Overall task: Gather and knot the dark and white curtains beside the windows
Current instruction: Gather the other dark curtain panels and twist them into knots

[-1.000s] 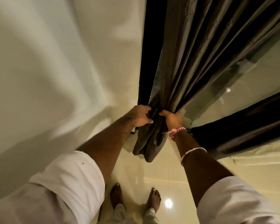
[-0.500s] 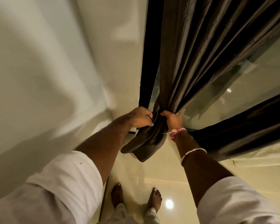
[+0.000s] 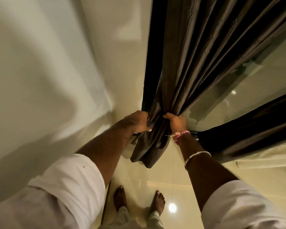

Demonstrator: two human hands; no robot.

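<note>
1. Both hands on the dark curtain [image 3: 185, 66], gathered into one rope of pleats beside the window glass [image 3: 261, 90].
2. Left hand [image 3: 137, 121]: fingers curled round the bunch's left side. Right hand [image 3: 177, 120]: thumb and fingers wrapped round its right side, level with the left, fists nearly touching.
3. Cloth looks soft, limp, faintly glossy, so likely to slide through a loose grip; probably some weight from its length.
4. Best hold seems right where the fingers are, at the narrowest gather.
5. Long axis runs from above the fingers down through them; loose tail [image 3: 149, 151] hangs below the fists, clear of the floor as far as I can tell.
6. A white curtain [image 3: 262, 156] lies to the right of the right forearm, untouched.
</note>
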